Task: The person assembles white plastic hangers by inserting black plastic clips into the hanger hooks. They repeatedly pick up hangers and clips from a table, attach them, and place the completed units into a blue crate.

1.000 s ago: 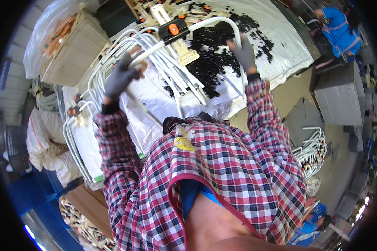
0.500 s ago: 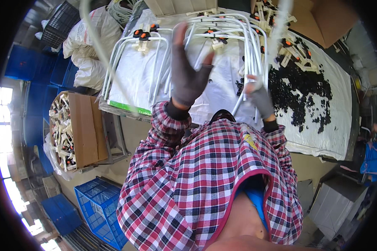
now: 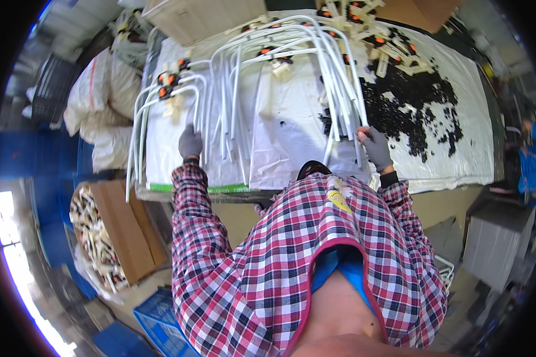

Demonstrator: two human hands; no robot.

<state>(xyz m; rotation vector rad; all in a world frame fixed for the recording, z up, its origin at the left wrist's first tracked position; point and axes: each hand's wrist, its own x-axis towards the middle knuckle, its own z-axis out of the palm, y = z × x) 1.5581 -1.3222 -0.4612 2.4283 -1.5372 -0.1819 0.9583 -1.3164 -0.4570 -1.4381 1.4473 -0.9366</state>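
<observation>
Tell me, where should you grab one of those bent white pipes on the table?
Probably by a straight leg end near the table's front edge, coming from the person's side. The bent white pipes arch away, their far bends carrying orange-and-black fittings, while the bare legs point toward the gloved right hand.

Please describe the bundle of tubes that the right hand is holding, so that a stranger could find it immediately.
Start at the white-covered table. Near its middle lies a bundle of white U-bent tubes; their free ends point toward the person, and the gloved right hand grips them there. Unlike the smaller bundle by the left hand, this one borders the pile of small black parts.
</observation>
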